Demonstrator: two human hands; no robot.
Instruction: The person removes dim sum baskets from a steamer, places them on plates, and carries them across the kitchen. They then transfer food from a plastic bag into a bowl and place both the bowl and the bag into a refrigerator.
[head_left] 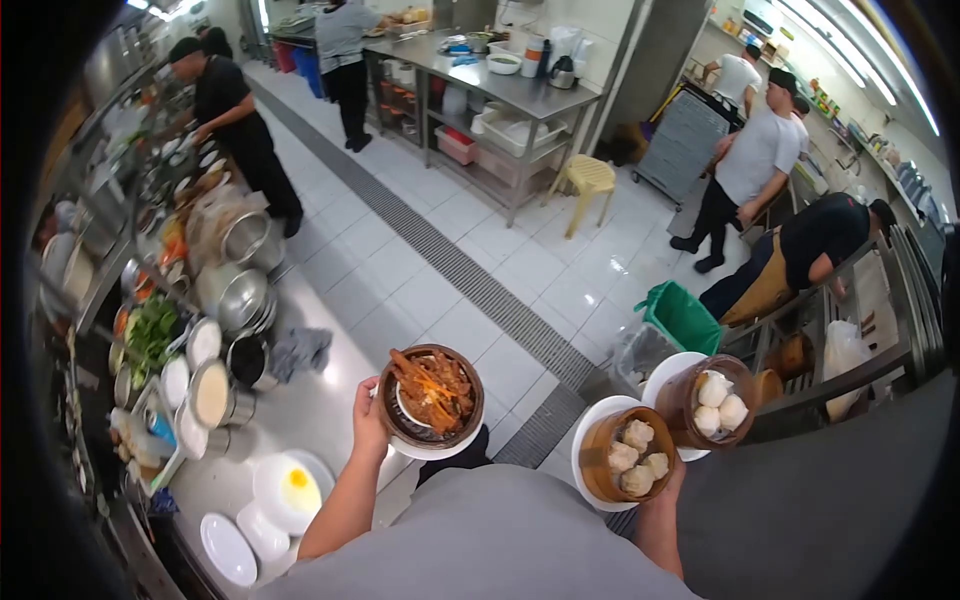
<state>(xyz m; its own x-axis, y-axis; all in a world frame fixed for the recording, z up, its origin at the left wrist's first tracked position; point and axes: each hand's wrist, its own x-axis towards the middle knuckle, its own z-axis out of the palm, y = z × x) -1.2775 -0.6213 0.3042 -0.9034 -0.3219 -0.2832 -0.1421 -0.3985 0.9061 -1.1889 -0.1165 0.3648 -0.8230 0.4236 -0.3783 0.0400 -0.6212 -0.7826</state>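
Observation:
My left hand (370, 425) grips the rim of a white plate (408, 450), on which stands a round dark steamer basket (474, 385) of brown braised pieces (430, 388). My right hand (665, 500) is under two white plates at the lower right, its fingers mostly hidden. One plate (583, 450) carries a bamboo steamer (597, 465) with several pleated dumplings (637, 460). On the other plate (665, 375), just beyond it, sits a darker steamer (682, 400) with several white buns (718, 403). Both hands are held out in front of my grey-clad body.
A steel counter (350, 420) on the left holds pots, greens (153, 335), a grey cloth (300, 352) and white plates (228, 548). A floor drain (430, 240) crosses the tiles. Ahead are a yellow stool (585, 180) and green bin (680, 315). Several people stand around; one bends (815, 250) at right.

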